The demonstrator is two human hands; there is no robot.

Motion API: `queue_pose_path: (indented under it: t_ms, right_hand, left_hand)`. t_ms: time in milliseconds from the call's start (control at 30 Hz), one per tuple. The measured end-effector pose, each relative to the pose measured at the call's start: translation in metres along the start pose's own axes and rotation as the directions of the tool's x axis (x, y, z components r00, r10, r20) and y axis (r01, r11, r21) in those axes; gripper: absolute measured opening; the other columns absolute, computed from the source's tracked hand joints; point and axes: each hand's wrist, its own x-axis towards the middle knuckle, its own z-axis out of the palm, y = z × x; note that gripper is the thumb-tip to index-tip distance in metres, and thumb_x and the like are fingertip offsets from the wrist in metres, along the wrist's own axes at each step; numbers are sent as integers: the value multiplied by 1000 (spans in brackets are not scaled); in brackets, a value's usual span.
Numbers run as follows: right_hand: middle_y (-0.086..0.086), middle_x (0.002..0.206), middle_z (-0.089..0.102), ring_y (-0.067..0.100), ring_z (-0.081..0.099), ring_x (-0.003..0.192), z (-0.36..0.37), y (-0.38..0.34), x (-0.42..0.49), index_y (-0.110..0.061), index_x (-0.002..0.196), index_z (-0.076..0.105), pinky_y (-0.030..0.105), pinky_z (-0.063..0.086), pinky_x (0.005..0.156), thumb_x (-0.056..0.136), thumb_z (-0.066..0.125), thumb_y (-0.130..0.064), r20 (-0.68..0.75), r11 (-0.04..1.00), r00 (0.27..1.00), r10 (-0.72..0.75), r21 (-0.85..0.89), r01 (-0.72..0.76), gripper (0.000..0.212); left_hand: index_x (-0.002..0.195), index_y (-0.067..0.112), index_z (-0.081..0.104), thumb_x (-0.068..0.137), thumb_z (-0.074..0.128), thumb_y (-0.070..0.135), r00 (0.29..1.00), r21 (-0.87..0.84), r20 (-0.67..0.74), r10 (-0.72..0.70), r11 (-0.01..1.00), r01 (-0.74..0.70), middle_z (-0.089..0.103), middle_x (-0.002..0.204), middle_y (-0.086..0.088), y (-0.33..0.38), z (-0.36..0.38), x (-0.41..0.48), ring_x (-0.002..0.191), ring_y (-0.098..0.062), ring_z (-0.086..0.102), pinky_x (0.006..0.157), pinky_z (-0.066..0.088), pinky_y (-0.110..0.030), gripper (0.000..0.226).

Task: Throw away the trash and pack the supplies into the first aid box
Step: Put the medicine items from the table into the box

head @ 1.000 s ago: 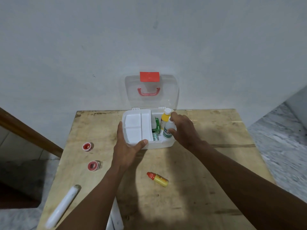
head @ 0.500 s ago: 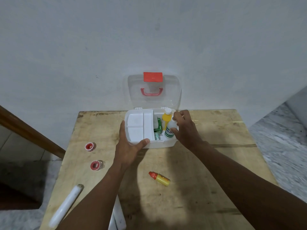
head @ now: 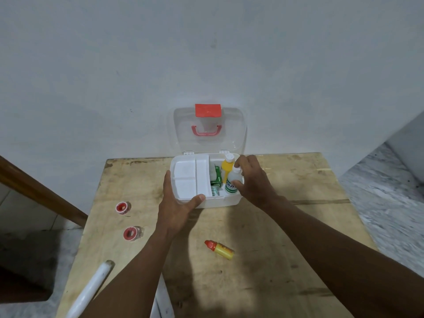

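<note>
— Scuffed wooden table (head: 286, 226) against a pale wall. First aid box (head: 229, 201) at frame centre, clear lid (head: 183, 125) propped up behind.
— Hands?
— Left hand (head: 176, 207) gripping the box's near left corner, thumb over the front rim, bracing it. Right hand (head: 254, 180) curled round a white bottle (head: 232, 182), standing it in the right-hand compartment beside a yellow bottle (head: 227, 167) and a green carton (head: 216, 177).
— Step, then?
— Packing supplies, probably midway. Left out on the table: red-capped bottle (head: 220, 249) at lower centre, red roll (head: 122, 207) at left, second red roll (head: 132, 233) just below it.
— Next?
— Likely releasing once upright, then reaching down-frame for the red-capped bottle. Snug fit needed, given scant room.
</note>
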Motion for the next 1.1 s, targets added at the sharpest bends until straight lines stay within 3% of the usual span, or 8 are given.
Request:
queue_pose_path:
  t_ms: [167,300,467,600,733,833,967,1100]
  right_hand:
    - [14,101,56,28,56,86,2,-2,-4,-7,107,56,39,57,71,66,85,-3,-28,1000,999,-17,-18,17,51]
    - [16,97,57,30,55,85,0,-2,-5,-7,106,58,41,54,72,68,82,-7,-58,999,998,-21,-43,18,45]
    - [16,96,58,32,54,85,-5,-9,-16,-4,107,59,40,52,73,71,76,-10,-99,999,995,12,-49,-17,41]
    - [13,101,61,24,55,85,-11,-19,-37,-6,109,60,37,53,73,79,75,-10,-174,995,982,79,-42,-88,33]
    - [7,95,61,13,52,72,-13,-35,-71,-8,102,60,27,46,64,84,72,-6,-193,998,979,68,3,-68,22]
    - [1,89,60,8,50,71,-6,-49,-97,-12,98,60,24,45,63,85,71,-11,-54,996,995,84,9,-84,17]
    - [3,102,64,16,59,85,14,-64,-117,-15,107,61,35,54,76,90,66,-21,214,989,966,147,-14,-147,19]
    - [5,110,64,24,59,98,32,-76,-119,-17,113,59,36,50,81,92,64,-36,354,985,919,172,-42,-168,29]
  left_hand:
    - [147,33,20,70,84,44,1000,-1,3,-7,1000,7,47,137,9,-1,-1,0,122,-17,49,97,51,-41,101]
    - [146,33,22,73,84,37,1000,6,-3,15,1000,-15,46,133,11,2,0,0,120,-14,48,92,49,-32,97]
    - [144,29,26,72,85,32,999,8,-7,50,999,-50,46,130,11,7,-2,-3,116,-11,47,90,50,-31,93]
    - [143,27,28,70,87,33,996,14,12,86,996,-86,47,129,12,8,-6,-3,116,-9,46,84,46,-20,94]
    - [146,23,25,66,89,33,995,2,47,84,996,-84,45,131,12,6,-11,-1,119,-9,45,98,43,-28,103]
    - [144,24,24,65,89,38,993,22,76,95,995,-97,45,131,12,5,-12,1,121,-10,47,99,42,-30,104]
    - [152,23,11,73,85,33,994,37,92,52,998,-55,41,131,15,8,-11,-2,117,-5,41,96,37,-24,108]
    - [154,25,7,76,83,33,997,65,73,11,998,-15,43,145,5,9,-10,-1,127,-18,45,94,34,-24,109]
